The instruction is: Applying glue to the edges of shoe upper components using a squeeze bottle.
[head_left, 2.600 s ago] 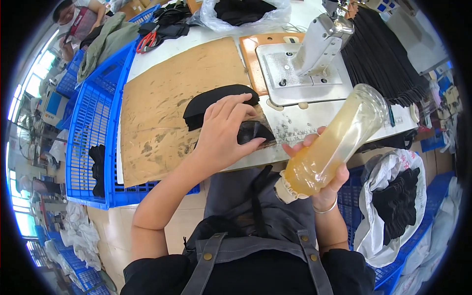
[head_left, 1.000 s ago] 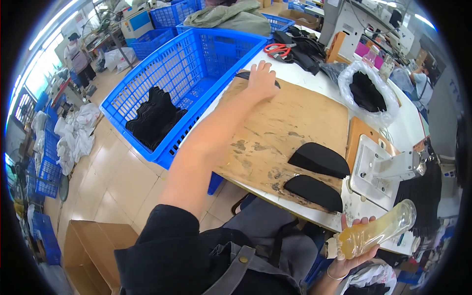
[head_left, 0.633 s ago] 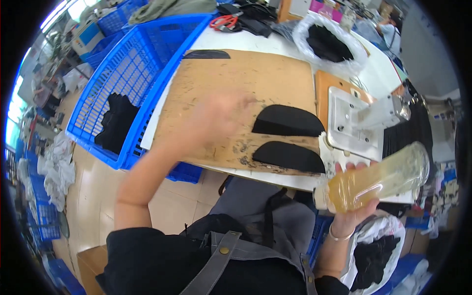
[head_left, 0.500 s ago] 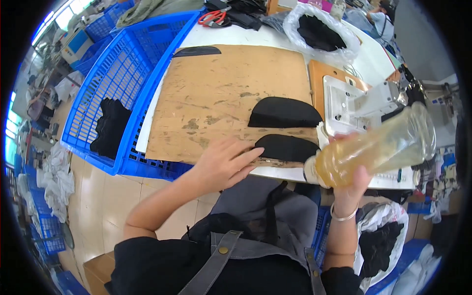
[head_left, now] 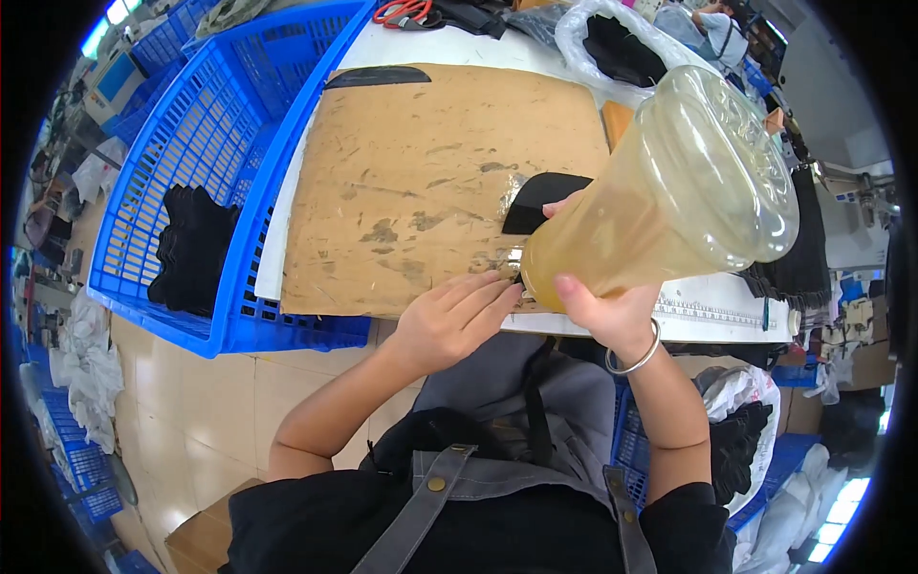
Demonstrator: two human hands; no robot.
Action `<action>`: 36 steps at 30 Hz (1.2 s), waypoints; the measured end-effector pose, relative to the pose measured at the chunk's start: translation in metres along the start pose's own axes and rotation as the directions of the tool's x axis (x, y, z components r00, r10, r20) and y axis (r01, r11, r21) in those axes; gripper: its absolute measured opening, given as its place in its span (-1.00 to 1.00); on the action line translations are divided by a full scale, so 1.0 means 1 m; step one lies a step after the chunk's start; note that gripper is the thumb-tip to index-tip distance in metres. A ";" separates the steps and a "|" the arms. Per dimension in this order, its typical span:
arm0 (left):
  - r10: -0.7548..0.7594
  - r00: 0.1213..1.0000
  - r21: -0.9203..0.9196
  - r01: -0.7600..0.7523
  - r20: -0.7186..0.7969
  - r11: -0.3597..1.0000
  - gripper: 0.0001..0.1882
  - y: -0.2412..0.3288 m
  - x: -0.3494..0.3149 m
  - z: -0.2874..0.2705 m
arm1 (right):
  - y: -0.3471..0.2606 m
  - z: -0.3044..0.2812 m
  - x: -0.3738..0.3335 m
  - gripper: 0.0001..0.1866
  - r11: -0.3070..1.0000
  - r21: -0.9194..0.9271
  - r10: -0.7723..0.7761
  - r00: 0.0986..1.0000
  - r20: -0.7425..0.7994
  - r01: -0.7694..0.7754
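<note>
My right hand (head_left: 612, 311) grips a large clear plastic bottle (head_left: 641, 201) of yellowish, glue-like liquid. It is tipped with its base up and its neck down over the worn brown board (head_left: 382, 172); the mouth is hidden. Beyond the bottle lies a black curved fabric piece (head_left: 543, 199), partly covered by it. Glossy wet patches (head_left: 512, 191) show on the board at that piece's left edge. My left hand (head_left: 459, 320) rests at the board's near edge, fingers stretched out and fingertips beside the bottle's lower end, where a second black piece is almost wholly hidden.
A blue crate (head_left: 225, 316) with a stack of black pieces (head_left: 194, 251) stands left of the board. Another dark piece (head_left: 378, 76) lies at the far-left corner. Red-handled scissors (head_left: 402, 11) and a plastic bag (head_left: 574, 38) of black pieces are at the back.
My right hand has brought the bottle left over the black pieces and tipped it more steeply. Glossy wet patches now show on the board. My left hand has shifted slightly, fingers closer together.
</note>
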State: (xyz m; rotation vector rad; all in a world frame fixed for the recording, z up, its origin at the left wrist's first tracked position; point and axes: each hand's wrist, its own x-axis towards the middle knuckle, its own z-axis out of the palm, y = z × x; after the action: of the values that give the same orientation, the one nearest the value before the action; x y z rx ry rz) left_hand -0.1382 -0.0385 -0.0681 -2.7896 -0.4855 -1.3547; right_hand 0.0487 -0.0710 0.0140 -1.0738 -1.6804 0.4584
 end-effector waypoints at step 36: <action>-0.175 0.985 -0.053 0.175 0.009 0.983 -0.73 0.008 0.010 -0.001 | -0.012 0.008 -0.012 -0.39 0.996 -0.075 -0.046 0.999 0.028 0.048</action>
State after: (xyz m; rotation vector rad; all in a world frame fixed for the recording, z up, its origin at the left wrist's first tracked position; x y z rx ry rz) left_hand -0.1307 -0.0436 -0.0593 -2.8511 -0.7211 -1.4129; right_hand 0.0373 -0.0857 0.0130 -1.0841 -1.7546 0.3827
